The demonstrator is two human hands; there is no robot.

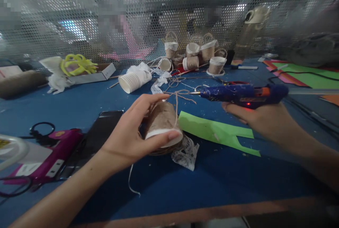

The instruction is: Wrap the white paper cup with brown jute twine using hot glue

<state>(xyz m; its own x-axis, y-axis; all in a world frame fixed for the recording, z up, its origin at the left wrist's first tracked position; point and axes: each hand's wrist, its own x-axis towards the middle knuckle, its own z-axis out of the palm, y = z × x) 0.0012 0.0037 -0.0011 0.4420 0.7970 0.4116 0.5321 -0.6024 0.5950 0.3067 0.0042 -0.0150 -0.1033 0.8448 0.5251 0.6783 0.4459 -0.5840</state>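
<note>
My left hand [137, 129] is wrapped round a paper cup [162, 117] covered in brown twine, its white rim band toward me. A strand of twine [176, 109] runs up along the cup's right side and loose ends spread out behind it. In my right hand [265, 118] is a blue hot glue gun [238, 94], held level with its metal nozzle pointing left, just above the loose twine ends. A small red light glows on the gun. Beside the cup's base lies a scrap of white lace [186, 153].
Several twine-wrapped cups with handles [208, 48] stand at the back. Stacked paper cups [134, 79] lie left of them. Cut green paper [212, 127] rests right of the cup. A magenta power strip [50, 161] and a dark phone [97, 136] lie at left. Coloured sheets [309, 74] lie right.
</note>
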